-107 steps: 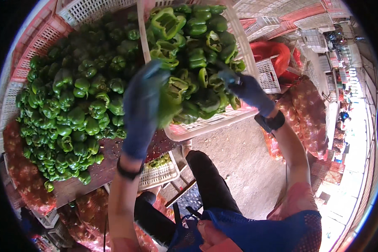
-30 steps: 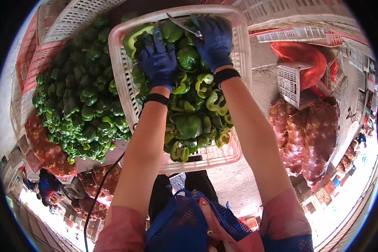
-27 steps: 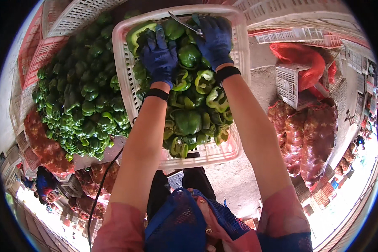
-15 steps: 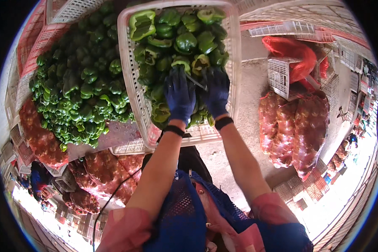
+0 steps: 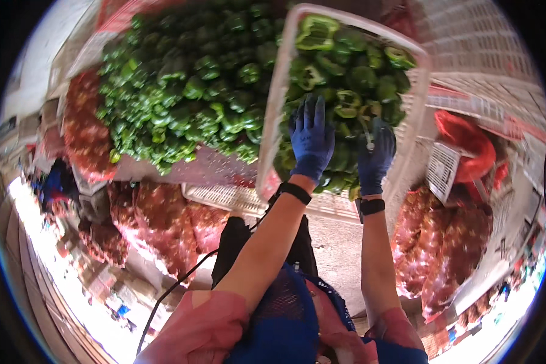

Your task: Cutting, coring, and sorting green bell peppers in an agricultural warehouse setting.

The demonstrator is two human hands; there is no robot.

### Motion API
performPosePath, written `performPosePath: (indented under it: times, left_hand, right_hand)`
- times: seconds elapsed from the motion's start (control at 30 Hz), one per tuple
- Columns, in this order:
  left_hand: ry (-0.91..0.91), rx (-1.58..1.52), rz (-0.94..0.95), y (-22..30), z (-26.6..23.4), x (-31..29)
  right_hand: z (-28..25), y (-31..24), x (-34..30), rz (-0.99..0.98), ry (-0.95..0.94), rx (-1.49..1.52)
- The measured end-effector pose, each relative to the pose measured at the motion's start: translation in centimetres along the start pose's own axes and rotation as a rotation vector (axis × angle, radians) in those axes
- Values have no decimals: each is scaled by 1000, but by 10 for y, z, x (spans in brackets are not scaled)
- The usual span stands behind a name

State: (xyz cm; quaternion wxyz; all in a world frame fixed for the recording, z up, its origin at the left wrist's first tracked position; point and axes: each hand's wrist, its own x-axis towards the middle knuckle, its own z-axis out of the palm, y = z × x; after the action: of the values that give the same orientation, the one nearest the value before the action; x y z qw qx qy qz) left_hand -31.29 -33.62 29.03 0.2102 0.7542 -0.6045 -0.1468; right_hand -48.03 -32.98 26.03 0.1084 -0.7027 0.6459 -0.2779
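My left hand [image 5: 311, 142], in a blue work glove, lies stretched out over the green bell peppers in a pale plastic crate [image 5: 275, 115]. Its fingers are apart and nothing shows in them. To its right, my gloved right hand [image 5: 376, 159] is low over the same peppers with its fingers bent. A slim, light-coloured tool like a small knife [image 5: 366, 134] sticks out from it, blurred. Some peppers in the crate are cut open, such as the hollow half [image 5: 317, 33] in the far corner; others look whole.
A large heap of green bell peppers [image 5: 194, 91] spreads left of the crate. Red mesh sacks [image 5: 155, 218] stand at near left, and more sacks [image 5: 437, 242] lie at right. A red net [image 5: 467, 142] drapes over a white crate [image 5: 443, 170]. A dark cable [image 5: 176, 282] runs by my left side.
The view has turned, so the crate and heap appear farther right. My left hand has let go of the cut pepper and spread its fingers. My hands have moved apart.
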Motion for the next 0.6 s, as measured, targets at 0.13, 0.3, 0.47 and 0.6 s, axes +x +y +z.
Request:
performPosePath:
  times: [0.13, 0.3, 0.47, 0.6]
  left_hand:
    - [19, 91, 114, -44, 22, -4]
    - [88, 16, 98, -43, 19, 2]
    - [-120, -76, -54, -18, -14, -3]
    - [178, -631, 46, -58, -106, -56]
  right_hand:
    - [29, -36, 2, -46, 35, -176]
    - [34, -30, 7, -49, 69, -113]
    - [10, -42, 2, 158, 41, 143]
    - [-38, -211, 10, 290, 67, 968]
